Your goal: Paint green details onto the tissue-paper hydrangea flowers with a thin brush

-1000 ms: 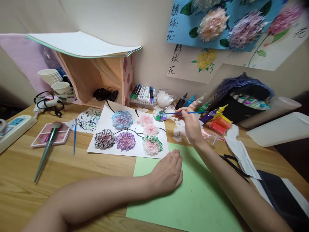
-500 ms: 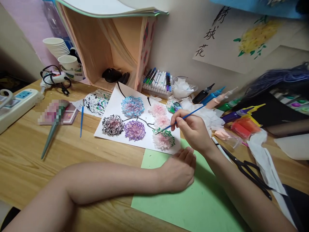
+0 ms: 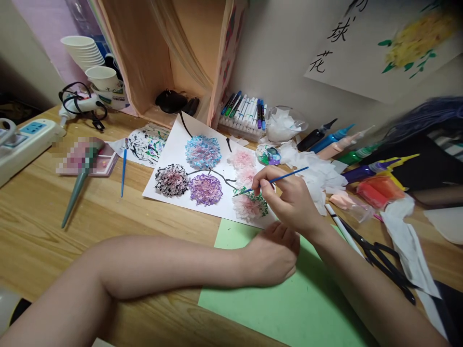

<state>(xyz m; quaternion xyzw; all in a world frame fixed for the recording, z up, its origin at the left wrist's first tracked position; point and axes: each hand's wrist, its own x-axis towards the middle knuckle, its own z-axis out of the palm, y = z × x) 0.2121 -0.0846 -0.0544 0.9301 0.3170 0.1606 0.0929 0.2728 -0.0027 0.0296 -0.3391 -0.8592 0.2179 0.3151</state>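
The right hand [image 3: 292, 202] pinches a thin blue-handled paintbrush [image 3: 277, 180] near its lower end — bristles at the green-edged pink tissue-paper flower [image 3: 249, 206] on the white paper sheet [image 3: 173, 149]. The brush looks light and stiff, best held low; the flower seems soft and easily crushed. The left hand [image 3: 273, 255] rests loosely curled and empty on the green paper sheet [image 3: 289, 308].

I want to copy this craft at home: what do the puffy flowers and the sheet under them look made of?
The flowers look like crumpled tissue paper: thin, frilly, matte layers with tinted edges. The white sheet looks like plain matte paper, flat with crisp edges.
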